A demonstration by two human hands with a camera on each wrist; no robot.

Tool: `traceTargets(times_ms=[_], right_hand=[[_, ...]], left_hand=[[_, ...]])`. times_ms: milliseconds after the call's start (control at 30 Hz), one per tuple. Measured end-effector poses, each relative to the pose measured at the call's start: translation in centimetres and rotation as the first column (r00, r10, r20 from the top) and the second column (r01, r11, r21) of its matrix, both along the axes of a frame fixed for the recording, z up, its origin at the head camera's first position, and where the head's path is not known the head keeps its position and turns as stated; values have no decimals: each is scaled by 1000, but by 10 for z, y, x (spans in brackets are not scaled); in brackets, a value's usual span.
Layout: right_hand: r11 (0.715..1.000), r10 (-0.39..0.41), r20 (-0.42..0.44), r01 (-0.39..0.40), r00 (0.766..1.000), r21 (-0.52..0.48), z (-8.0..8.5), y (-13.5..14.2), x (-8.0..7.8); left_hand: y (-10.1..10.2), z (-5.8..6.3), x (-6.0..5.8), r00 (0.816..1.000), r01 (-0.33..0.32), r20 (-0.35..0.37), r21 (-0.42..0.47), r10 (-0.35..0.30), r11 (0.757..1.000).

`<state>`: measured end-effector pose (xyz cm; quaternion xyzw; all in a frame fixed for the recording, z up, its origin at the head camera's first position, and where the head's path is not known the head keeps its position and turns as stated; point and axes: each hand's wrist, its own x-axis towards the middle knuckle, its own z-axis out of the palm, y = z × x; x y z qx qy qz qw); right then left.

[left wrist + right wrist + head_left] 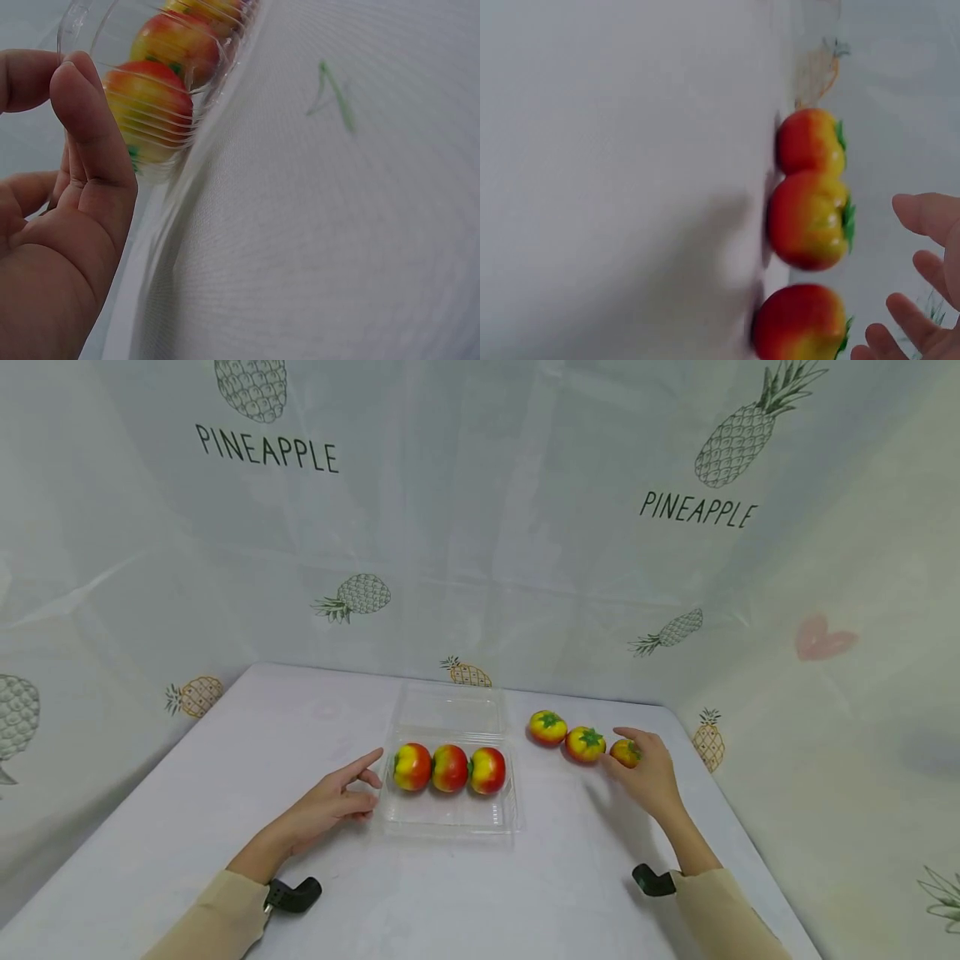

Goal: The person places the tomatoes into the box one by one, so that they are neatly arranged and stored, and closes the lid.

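Observation:
Three red-and-yellow persimmons [450, 768] lie in a row inside a clear plastic clamshell box [442, 814]. My left hand [330, 806] is at the box's left edge, index finger stretched out and the other fingers loosely bent. In the left wrist view, fingertips of that hand [82, 180] are right at the clear rim, beside the nearest persimmon [150, 112]. To the right, my right hand [648, 777] hovers with fingers spread around the rightmost loose persimmon [624, 753], partly covering it. The right wrist view shows a gap between the fingers [922, 214] and the persimmons.
Two more loose persimmons, one at the back [547, 727] and one in the middle [585, 744], sit between the box and my right hand. The box's lid [450, 710] lies folded back. A pineapple-printed cloth [480, 527] hangs behind the white table [450, 902].

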<state>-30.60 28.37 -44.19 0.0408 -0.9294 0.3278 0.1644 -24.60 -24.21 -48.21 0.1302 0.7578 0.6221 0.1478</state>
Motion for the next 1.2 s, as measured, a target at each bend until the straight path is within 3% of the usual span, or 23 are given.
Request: traceTargets(times_ms=[200,500,733,1200], right_hand=[[996,-74,24,75,997,-41,-13,22,0],[992,-116,61,119,991,-46,-25,32,-4],[987,-133,154,144,979,-68,-29,32,-9],[988,-125,160,138,979,-72,-33,36,-17]], left_hand=[[0,-2,-1,1000,-2,-1,-2,2,1000],[0,-1,0,1000,-2,-8,-13,2,1000],[0,-2,-1,1000,-2,-6,-13,2,1000],[2,0,0,1000,-14,15,-6,14,1000]])
